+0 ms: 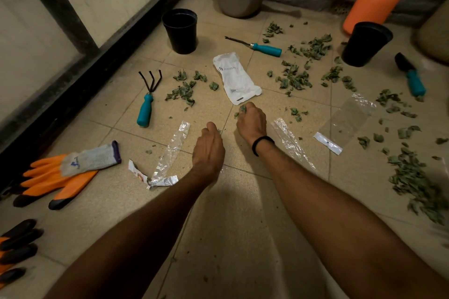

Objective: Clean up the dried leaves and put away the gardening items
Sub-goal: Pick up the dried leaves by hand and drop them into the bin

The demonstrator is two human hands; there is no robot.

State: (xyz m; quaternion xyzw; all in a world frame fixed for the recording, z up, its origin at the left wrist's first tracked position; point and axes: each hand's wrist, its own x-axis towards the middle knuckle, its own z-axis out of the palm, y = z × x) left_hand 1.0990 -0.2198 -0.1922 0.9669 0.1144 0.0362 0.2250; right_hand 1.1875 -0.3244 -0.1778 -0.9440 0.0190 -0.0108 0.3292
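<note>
Though blurred, packet (237, 79) print near leaves (295, 79).

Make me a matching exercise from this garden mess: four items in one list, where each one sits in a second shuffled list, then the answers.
Items:
1 hand rake
2 white packet
3 orange sprayer
4 orange gloves

Places:
A back right, standing
B near left, lying flat
C just beyond the right hand
D mid-left, prongs pointing away

Pairs: 1-D, 2-C, 3-A, 4-B
</note>
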